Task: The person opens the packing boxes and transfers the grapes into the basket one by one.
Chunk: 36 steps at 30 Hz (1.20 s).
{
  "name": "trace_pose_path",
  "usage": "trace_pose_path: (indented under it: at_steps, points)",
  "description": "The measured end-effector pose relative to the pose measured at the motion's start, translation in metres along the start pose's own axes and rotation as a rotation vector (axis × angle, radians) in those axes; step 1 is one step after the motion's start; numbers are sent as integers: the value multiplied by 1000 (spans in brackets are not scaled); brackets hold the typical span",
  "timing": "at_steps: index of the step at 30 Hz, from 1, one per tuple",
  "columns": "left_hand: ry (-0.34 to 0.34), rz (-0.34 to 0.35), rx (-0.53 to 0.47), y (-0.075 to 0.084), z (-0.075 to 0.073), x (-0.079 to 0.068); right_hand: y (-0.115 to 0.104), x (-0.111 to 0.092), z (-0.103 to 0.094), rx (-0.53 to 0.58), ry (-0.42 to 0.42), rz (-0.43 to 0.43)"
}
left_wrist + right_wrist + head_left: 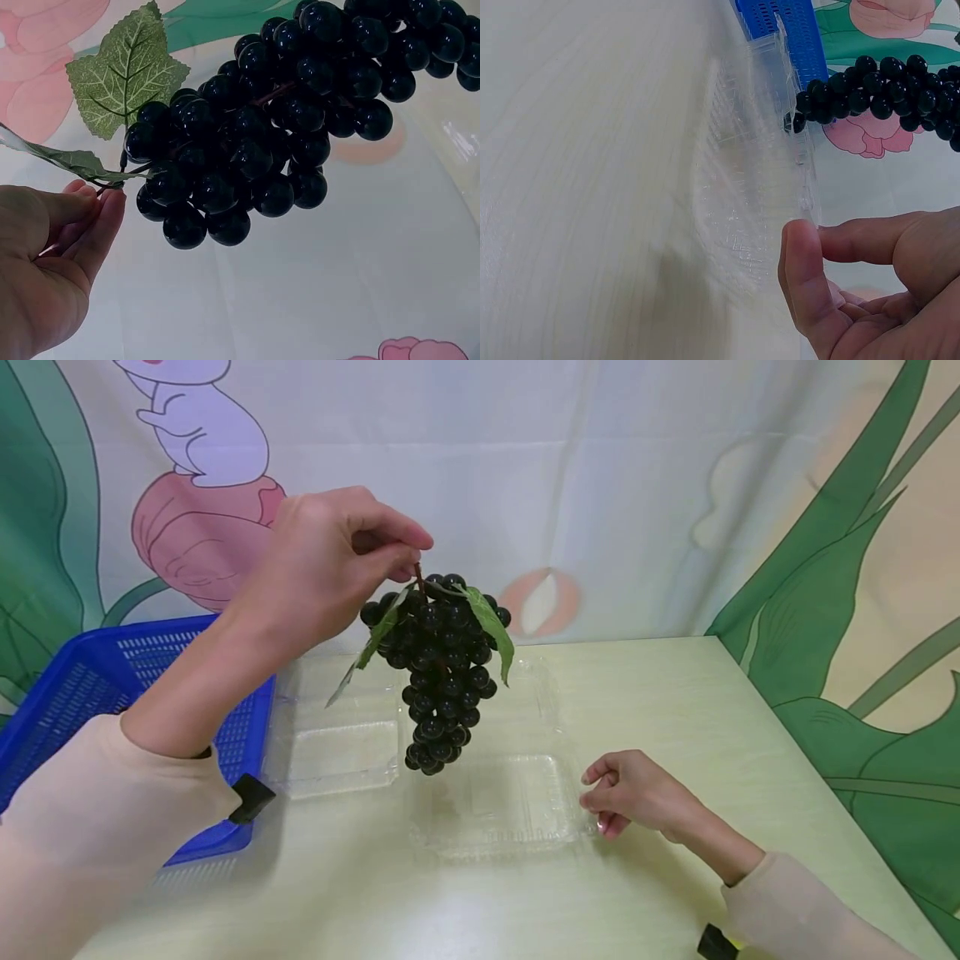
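My left hand (322, 564) pinches the stem of a bunch of black grapes (442, 668) between thumb and fingers. The bunch hangs in the air above a clear plastic container (525, 839), its green leaves (127, 71) spread near the stem. In the left wrist view, the left hand (52, 255) grips the stem below those leaves. At the container's right edge, my right hand (637, 797) has curled fingers. The right wrist view shows the right hand (870, 285) with thumb and forefinger pinching the rim of the clear container (742, 172).
A blue plastic basket (258, 710) stands at the left, partly behind the left arm. Another clear plastic container (341, 747) lies beside it. A printed cloth (637, 527) hangs behind the pale table (652, 693).
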<state>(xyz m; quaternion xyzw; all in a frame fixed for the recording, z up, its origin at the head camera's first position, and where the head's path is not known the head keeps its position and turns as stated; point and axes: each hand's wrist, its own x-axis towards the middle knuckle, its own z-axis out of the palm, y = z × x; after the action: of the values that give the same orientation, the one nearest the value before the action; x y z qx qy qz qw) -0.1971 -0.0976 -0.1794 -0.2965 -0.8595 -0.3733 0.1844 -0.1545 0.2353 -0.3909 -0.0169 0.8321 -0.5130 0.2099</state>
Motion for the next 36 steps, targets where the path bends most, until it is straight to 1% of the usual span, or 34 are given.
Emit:
trace_pose_path:
  at_steps: [2, 8, 10, 16, 18, 21, 23, 25, 29, 32, 36]
  points:
    - [26, -8, 5, -2, -6, -1, 0, 0, 0, -1, 1, -1]
    - [99, -72, 11, -9, -27, -5, 0, -2, -2, -3, 0, -6]
    - [121, -91, 44, -11, -34, -7, 0, -3, -2, -4, -1, -6]
    - [152, -173, 125, -19, -54, -10, 2, -3, -2, -2, 0, -1]
    - [161, -195, 125, -23, -61, -11, 3, -3, -3, -1, -1, -2]
    - [191, -217, 164, -32, -72, -15, 4, -4, -4, -4, -1, -1]
    - [215, -230, 186, -39, -80, -18, 4, -5, -5, -9, 1, -2]
    - [249, -240, 187, -48, -87, -20, 5, -5, -6, -11, 3, -3]
    - [294, -249, 101, -65, -103, -23, 5, -6, -7, -9, 5, -10]
    - [314, -221, 12, -75, -115, -27, 5, -4, -6, -5, 3, -13]
    - [336, -190, -56, -90, -130, -34, 5, -2, -4, -2, 4, -11]
